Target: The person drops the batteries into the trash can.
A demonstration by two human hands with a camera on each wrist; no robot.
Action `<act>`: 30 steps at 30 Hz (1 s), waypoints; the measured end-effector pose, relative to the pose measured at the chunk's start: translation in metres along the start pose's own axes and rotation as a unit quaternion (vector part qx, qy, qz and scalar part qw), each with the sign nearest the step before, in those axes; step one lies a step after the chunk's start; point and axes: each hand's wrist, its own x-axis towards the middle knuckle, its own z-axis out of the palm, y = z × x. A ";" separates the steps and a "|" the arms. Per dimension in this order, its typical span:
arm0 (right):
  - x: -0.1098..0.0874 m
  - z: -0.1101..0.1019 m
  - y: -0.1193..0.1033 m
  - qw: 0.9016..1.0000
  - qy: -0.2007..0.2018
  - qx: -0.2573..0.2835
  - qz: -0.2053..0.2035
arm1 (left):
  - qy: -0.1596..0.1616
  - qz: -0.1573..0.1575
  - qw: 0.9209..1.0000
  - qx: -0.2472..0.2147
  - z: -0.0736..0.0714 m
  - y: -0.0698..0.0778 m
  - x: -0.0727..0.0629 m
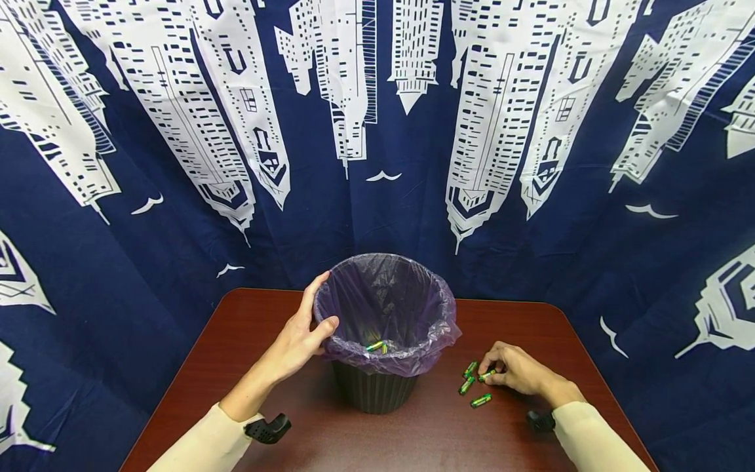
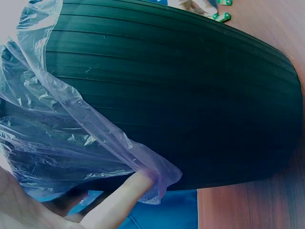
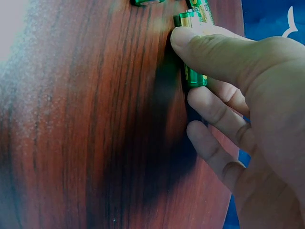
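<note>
A dark ribbed trash can (image 1: 375,392) stands on the table, lined with a translucent purple bag (image 1: 429,357) folded over its rim. My left hand (image 1: 299,339) holds the can's left rim through the bag; the left wrist view shows a fingertip pressing on the liner (image 2: 71,102). Two green-and-yellow batteries (image 1: 375,346) lie inside the can. To the right of it, my right hand (image 1: 522,371) pinches a battery (image 3: 197,78) between thumb and fingers, at the tabletop. Three more batteries (image 1: 480,400) lie loose close to that hand.
The reddish-brown wood table (image 1: 283,432) has rounded far corners. Behind and beside it hangs a dark blue cloth (image 1: 407,216) printed with white buildings. Black wrist devices (image 1: 268,429) sit on both forearms, over cream sleeves.
</note>
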 end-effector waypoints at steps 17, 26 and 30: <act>-0.002 -0.025 -0.014 1.000 0.021 -0.009 -0.007 | 0.012 0.006 1.000 0.003 0.001 -0.001 0.002; 0.009 -0.057 -0.038 0.997 0.062 -0.031 -0.042 | 0.013 0.005 1.000 0.008 0.001 -0.002 0.002; 0.015 -0.072 -0.055 0.994 0.079 -0.040 -0.065 | 0.013 0.005 1.000 0.010 0.001 -0.002 0.002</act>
